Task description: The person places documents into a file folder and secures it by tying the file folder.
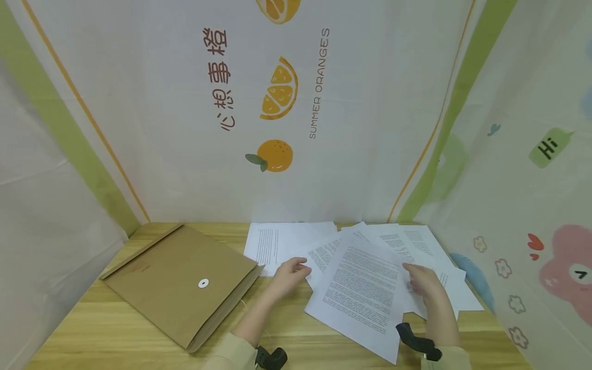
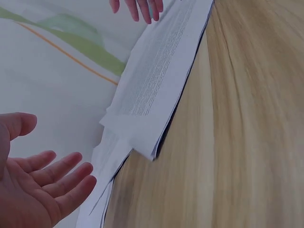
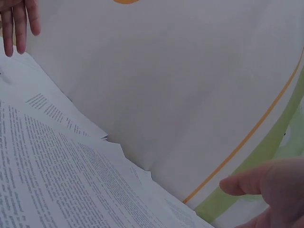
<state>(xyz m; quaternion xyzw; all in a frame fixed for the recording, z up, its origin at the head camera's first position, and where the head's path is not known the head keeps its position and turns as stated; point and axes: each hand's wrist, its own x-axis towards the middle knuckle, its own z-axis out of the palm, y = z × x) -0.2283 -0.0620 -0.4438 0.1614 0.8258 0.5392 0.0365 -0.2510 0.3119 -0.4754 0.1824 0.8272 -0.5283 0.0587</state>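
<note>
Several printed sheets of paper (image 1: 365, 288) lie fanned and overlapping on the table, the topmost tilted toward the front edge. My left hand (image 1: 290, 275) is held just left of the top sheet; in the left wrist view its palm (image 2: 42, 194) shows with the fingers extended and nothing in them. On the other side, my right hand (image 1: 423, 281) hovers at the right edge of the same sheet, thumb and fingers apart. Whether it touches the paper is hard to tell. A brown kraft document envelope (image 1: 171, 288) with a white round button (image 1: 203, 283) lies left of my left hand.
Printed cloth curtains (image 1: 185, 154) stand behind the wood-grain table (image 1: 115, 329) and on both sides. More sheets (image 1: 277, 241) lie at the back against the cloth. A thin pale string (image 1: 244, 304) hangs by the envelope's open-looking side.
</note>
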